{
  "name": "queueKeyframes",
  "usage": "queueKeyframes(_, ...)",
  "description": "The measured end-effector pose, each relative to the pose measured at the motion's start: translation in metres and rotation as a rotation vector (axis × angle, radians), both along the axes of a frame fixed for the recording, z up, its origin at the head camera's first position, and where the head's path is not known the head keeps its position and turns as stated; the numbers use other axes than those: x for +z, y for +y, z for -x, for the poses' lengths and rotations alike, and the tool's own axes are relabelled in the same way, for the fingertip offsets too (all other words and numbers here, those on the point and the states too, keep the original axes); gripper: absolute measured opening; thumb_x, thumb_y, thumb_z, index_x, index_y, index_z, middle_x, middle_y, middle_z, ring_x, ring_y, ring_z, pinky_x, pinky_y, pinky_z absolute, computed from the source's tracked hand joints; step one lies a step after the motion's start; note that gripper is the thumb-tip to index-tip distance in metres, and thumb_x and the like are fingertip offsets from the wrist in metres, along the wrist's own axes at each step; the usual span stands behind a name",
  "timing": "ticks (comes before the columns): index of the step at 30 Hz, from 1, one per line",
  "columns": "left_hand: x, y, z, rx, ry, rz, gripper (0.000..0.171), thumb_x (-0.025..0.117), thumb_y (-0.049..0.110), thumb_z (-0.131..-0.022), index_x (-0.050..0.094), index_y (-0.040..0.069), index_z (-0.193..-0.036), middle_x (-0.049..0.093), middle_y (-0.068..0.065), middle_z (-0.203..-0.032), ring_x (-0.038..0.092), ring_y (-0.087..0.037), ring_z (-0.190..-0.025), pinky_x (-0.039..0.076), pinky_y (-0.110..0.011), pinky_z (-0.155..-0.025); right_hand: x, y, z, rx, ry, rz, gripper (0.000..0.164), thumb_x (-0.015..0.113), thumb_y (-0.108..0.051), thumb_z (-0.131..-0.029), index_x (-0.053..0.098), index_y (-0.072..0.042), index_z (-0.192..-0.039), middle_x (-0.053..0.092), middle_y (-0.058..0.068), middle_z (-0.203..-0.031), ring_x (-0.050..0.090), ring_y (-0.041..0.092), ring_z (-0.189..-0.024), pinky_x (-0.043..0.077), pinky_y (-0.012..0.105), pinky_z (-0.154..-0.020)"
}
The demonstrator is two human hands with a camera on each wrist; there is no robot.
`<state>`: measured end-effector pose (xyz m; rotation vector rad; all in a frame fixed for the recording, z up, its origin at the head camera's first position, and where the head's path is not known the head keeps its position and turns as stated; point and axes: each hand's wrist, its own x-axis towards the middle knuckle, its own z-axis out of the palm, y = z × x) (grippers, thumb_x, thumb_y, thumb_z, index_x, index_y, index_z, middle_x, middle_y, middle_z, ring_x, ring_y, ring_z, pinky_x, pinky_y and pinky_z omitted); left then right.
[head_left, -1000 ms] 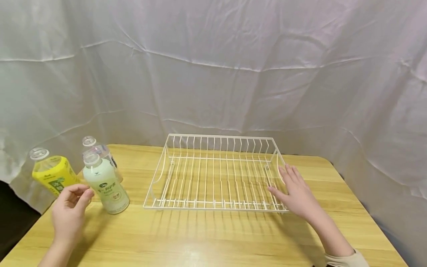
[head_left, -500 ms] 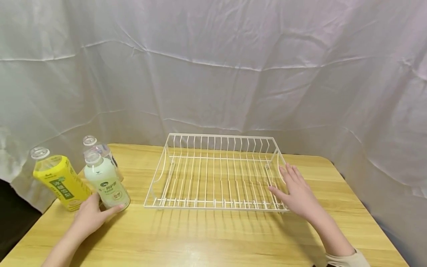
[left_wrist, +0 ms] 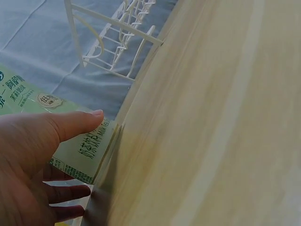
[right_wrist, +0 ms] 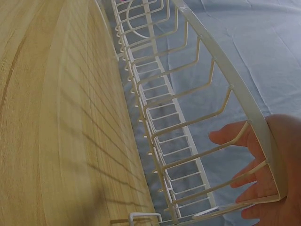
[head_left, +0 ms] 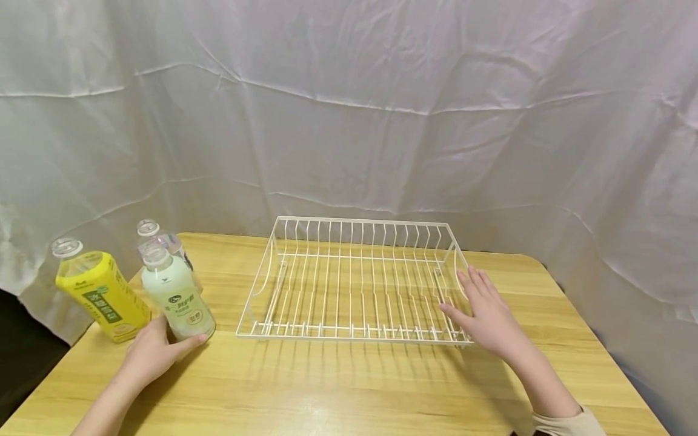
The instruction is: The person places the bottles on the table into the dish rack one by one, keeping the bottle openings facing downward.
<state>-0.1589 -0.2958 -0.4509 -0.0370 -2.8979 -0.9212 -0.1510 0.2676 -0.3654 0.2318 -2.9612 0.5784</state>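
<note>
A pale green milk tea bottle [head_left: 177, 297] stands on the left of the table. My left hand [head_left: 152, 354] grips it low down, thumb across the label and fingers round the far side; the left wrist view shows the thumb [left_wrist: 80, 123] near the bottle's base. Just left of the hand is a yellow bottle [head_left: 103, 297], and a clear bottle [head_left: 168, 241] stands partly hidden behind the green one. My right hand [head_left: 488, 318] rests at the right end of the white wire dish rack [head_left: 354, 339], fingers straight along its side.
The dish rack sits mid-table with no dishes in it. A wooden table [head_left: 327, 393] carries everything, and a pale curtain [head_left: 349, 121] hangs close behind its back edge.
My left hand has come down from beside the green bottle's middle to its lower part and closed round it. The right hand has stayed at the rack.
</note>
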Motion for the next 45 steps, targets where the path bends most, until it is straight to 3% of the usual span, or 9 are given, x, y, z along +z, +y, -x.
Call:
queueKeyframes(11,0.003,0.002,-0.001,-0.012,-0.029,-0.077,0.082,0.075,0.048,-0.081,0.045,-0.003,-0.137,0.052,-0.035,-0.132,0.048,-0.055,-0.12,0.039,-0.068,-0.093,0.002,0.0,-0.002,0.001,0.001,-0.009,0.087,0.053,-0.053,-0.095,0.019,0.002,-0.153,0.006,0.03,-0.159,0.002,0.047,-0.148,0.008,0.067,-0.116)
queueKeyframes(18,0.011,0.008,-0.004,-0.025,-0.032,-0.11,0.082,0.075,0.048,-0.081,0.043,0.0,-0.14,0.053,-0.032,-0.134,0.05,-0.054,-0.121,0.041,-0.067,-0.092,0.003,0.0,-0.003,-0.002,0.0,-0.003,0.09,0.052,-0.056,-0.094,0.018,0.002,-0.153,0.006,0.029,-0.16,0.002,0.048,-0.148,0.008,0.067,-0.115)
queueKeyframes(25,0.021,0.015,-0.006,-0.013,0.009,-0.081,0.085,0.077,0.052,-0.077,0.044,0.001,-0.137,0.056,-0.03,-0.127,0.051,-0.05,-0.118,0.038,-0.071,-0.092,0.003,0.0,-0.003,-0.002,0.01,-0.01,0.089,0.052,-0.056,-0.094,0.019,0.002,-0.153,0.007,0.03,-0.159,0.003,0.048,-0.148,0.009,0.068,-0.115)
queueKeyframes(31,0.032,0.023,-0.012,-0.007,0.118,-0.05,0.085,0.081,0.046,-0.074,0.046,-0.004,-0.132,0.058,-0.03,-0.122,0.054,-0.047,-0.111,0.041,-0.068,-0.087,0.001,0.0,-0.002,0.005,0.008,-0.01,0.089,0.051,-0.056,-0.094,0.018,0.002,-0.153,0.007,0.03,-0.159,0.003,0.048,-0.148,0.009,0.069,-0.114)
queueKeyframes(40,0.057,0.041,-0.022,0.054,0.411,0.091,0.082,0.087,0.039,-0.065,0.052,-0.002,-0.127,0.06,-0.025,-0.113,0.053,-0.044,-0.102,0.039,-0.066,-0.08,-0.001,0.0,0.0,0.004,0.008,0.005,0.089,0.053,-0.056,-0.094,0.018,0.0,-0.154,0.006,0.028,-0.16,0.003,0.047,-0.148,0.008,0.067,-0.116)
queueKeyframes(45,0.07,0.055,-0.025,0.031,0.554,0.135,0.083,0.089,0.037,-0.058,0.055,0.002,-0.125,0.061,-0.02,-0.111,0.053,-0.041,-0.1,0.039,-0.062,-0.08,-0.001,0.001,0.0,-0.006,0.011,-0.001,0.09,0.053,-0.057,-0.093,0.019,0.001,-0.153,0.007,0.029,-0.16,0.003,0.048,-0.148,0.008,0.065,-0.117)
